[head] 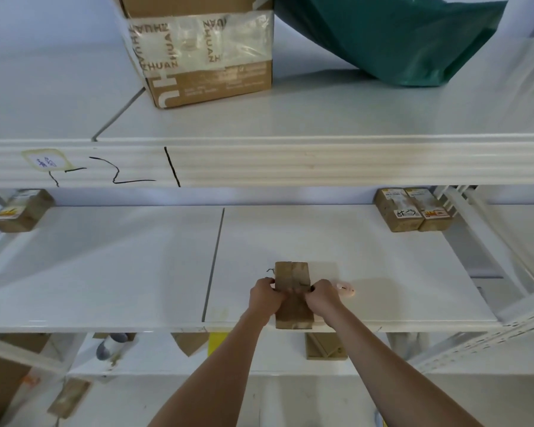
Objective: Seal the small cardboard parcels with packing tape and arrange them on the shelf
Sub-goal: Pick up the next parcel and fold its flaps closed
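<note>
A small brown cardboard parcel [292, 274] lies lengthwise on the white middle shelf [136, 272], near its front edge. My left hand [264, 295] grips the parcel's left side and my right hand [322, 295] grips its right side, fingers curled over the top at about mid-length. A seam runs down the parcel's top. A pale pink object, perhaps a tape dispenser [347, 289], lies on the shelf just right of my right hand, partly hidden by it.
Two labelled small parcels [413, 209] stand at the shelf's back right, another one [20, 211] at the back left. On the upper shelf sit a large taped carton [207, 57] and a green bag [398, 41]. Cardboard pieces [324, 346] lie on the lower shelf.
</note>
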`<action>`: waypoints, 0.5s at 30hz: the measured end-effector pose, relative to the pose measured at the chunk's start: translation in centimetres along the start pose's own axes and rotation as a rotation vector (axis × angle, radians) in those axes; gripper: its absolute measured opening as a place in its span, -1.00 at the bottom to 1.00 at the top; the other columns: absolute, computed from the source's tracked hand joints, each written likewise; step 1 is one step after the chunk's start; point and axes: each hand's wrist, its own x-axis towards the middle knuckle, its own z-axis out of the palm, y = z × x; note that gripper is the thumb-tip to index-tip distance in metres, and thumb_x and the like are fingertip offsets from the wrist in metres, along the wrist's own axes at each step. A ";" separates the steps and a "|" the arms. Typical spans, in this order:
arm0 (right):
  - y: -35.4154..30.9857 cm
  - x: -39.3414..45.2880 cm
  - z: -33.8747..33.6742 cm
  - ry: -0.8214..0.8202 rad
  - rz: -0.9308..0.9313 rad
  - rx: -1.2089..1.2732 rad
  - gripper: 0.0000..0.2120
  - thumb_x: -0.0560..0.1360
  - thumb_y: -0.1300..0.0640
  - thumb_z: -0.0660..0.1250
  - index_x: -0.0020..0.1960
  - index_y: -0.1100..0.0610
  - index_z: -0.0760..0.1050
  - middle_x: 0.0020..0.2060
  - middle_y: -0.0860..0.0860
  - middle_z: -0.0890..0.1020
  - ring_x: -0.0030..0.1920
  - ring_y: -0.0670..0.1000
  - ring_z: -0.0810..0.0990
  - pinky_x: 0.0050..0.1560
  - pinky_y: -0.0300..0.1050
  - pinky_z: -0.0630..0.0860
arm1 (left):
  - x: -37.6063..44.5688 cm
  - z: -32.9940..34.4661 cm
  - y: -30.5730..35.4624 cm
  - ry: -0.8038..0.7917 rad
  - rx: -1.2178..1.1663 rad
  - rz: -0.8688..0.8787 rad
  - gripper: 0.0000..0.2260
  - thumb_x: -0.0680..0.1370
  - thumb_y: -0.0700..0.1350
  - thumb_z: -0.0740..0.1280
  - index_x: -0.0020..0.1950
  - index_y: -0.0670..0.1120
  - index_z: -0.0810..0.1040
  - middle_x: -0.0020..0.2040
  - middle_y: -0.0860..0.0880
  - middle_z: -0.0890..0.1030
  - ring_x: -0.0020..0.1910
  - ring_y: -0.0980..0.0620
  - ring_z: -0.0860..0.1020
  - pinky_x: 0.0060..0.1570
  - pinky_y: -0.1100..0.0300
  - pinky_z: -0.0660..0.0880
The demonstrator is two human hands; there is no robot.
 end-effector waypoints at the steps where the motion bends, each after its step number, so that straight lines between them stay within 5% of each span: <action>1: 0.0 0.3 0.0 0.001 0.022 0.005 -0.78 0.57 0.07 0.36 0.05 0.24 0.52 -0.19 0.08 0.53 -0.26 0.01 0.50 -0.40 -0.18 0.36 | 0.3 0.0 0.1 0.013 0.028 0.003 -0.54 0.48 0.01 0.50 0.33 -0.11 0.54 0.13 -0.08 0.66 0.10 -0.10 0.62 0.10 -0.02 0.63; 6: -0.1 1.5 -0.1 -0.005 0.079 0.074 -0.75 0.49 0.11 0.41 0.08 0.22 0.50 -0.15 0.08 0.58 -0.23 0.02 0.53 -0.38 -0.19 0.39 | 0.8 0.0 0.7 0.070 0.121 -0.026 -0.79 0.45 -0.08 0.51 -0.24 -0.02 0.49 -0.15 -0.06 0.62 -0.06 -0.13 0.65 -0.04 -0.07 0.66; 12: -0.4 1.3 0.7 0.087 0.043 -0.105 -0.83 0.58 0.22 0.33 -0.08 0.14 0.33 -0.28 0.04 0.45 -0.31 -0.03 0.42 -0.45 -0.20 0.30 | 0.4 0.8 1.0 0.122 0.231 0.000 -0.86 0.45 -0.20 0.38 -0.02 -0.19 0.59 -0.13 -0.10 0.62 -0.13 -0.12 0.61 -0.18 0.11 0.56; 15: -0.2 1.7 0.6 0.079 0.043 -0.092 -0.80 0.57 0.14 0.39 -0.11 0.15 0.38 -0.28 0.04 0.49 -0.29 0.01 0.47 -0.46 -0.18 0.29 | 0.2 0.4 1.1 0.102 0.198 -0.010 -0.93 0.46 -0.17 0.42 -0.15 -0.14 0.56 -0.18 -0.08 0.60 -0.11 -0.14 0.61 -0.12 0.08 0.61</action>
